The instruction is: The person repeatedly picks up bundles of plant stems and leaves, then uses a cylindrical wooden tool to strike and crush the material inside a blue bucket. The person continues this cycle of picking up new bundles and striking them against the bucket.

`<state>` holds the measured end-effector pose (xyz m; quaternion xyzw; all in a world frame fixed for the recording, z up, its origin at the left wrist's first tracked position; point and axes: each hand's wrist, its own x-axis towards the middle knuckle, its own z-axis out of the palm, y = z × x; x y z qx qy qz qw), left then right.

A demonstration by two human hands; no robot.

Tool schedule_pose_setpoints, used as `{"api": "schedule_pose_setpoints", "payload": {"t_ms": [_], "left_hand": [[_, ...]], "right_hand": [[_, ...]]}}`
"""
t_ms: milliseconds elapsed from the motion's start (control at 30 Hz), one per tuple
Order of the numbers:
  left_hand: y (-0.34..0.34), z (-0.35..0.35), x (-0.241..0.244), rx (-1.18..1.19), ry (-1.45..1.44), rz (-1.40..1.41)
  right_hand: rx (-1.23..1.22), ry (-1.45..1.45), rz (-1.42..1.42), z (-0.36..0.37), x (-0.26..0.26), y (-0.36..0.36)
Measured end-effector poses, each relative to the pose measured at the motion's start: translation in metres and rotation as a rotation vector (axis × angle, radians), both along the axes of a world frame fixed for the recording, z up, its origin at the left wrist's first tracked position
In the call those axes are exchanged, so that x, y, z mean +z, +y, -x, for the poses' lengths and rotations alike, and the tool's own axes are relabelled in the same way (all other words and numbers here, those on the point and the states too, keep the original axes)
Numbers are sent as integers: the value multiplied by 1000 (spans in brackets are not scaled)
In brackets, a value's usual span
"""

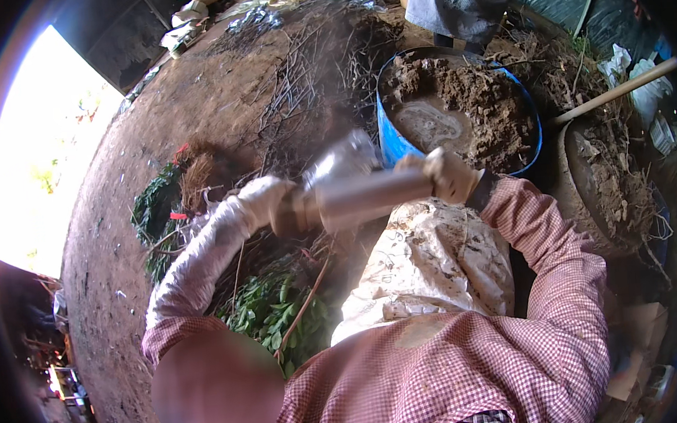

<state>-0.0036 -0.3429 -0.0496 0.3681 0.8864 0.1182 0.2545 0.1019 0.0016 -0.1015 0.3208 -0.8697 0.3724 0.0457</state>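
A grey-brown roll (375, 196), apparently of plastic film, spans the gap between my two gloved hands, blurred by motion. My left hand (289, 207) grips its left end, and shiny clear film wraps the forearm behind it. My right hand (454, 175), in a dirty pale glove, closes round the right end, close to the rim of a blue tub (391, 138) of wet mud. Loose clear plastic film (344, 156) shows just above the roll. Beneath it is a mud-stained white woven sack (423, 264) over my lap or legs.
Leafy green cuttings (278, 317) lie below my left hand, with another bundle (158, 208) farther left. Bare twigs and roots (307, 82) spread across the earth floor. A wooden handle (616, 91) slants from a second muddy container (574, 168). Another person (457, 6) stands behind the tub.
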Motion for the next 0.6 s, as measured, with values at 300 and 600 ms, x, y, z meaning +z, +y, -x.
{"api": "schedule_pose_setpoints", "payload": {"t_ms": [300, 600], "left_hand": [[33, -17, 23, 272, -365, -259], [57, 25, 2, -32, -347, -114]], "right_hand": [[-158, -783, 1424, 2, -91, -22], [-462, 375, -564, -48, 66, -62]]}}
